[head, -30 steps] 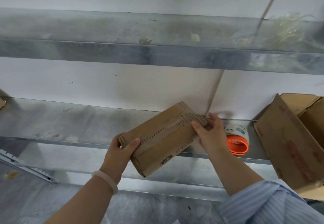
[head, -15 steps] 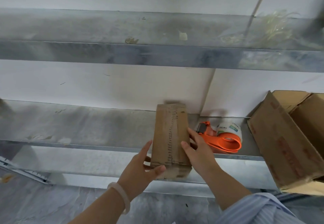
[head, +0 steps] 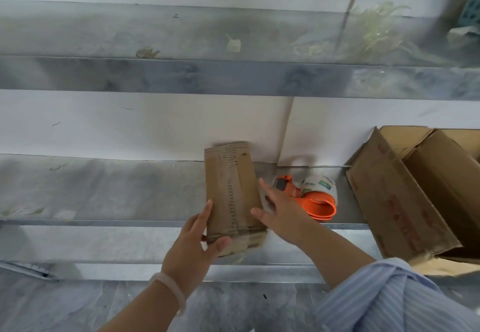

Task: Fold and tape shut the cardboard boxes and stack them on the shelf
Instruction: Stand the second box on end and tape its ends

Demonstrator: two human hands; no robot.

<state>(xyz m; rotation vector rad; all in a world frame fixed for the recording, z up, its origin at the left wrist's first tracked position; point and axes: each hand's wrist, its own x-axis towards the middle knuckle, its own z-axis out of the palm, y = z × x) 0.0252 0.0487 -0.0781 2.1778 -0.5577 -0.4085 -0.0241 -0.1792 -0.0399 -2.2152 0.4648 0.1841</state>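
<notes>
The small taped box (head: pixel 231 188) lies lengthwise on the metal shelf (head: pixel 104 191), its near end seemingly past the front edge. The left hand (head: pixel 193 251) grips that end, thumb across the front. The right hand (head: pixel 284 213) is spread flat beside it, holding nothing. Released here, the box could tip off, and a sideways nudge could knock the tape dispenser (head: pixel 315 201). A white wall (head: pixel 130 123) backs the shelf, and a big open carton (head: pixel 394 201) stands to the right.

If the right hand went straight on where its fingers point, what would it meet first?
Probably the box: the right hand is open at its right side, fingers aimed up-left into it. Depth is unclear; it may already touch.
</notes>
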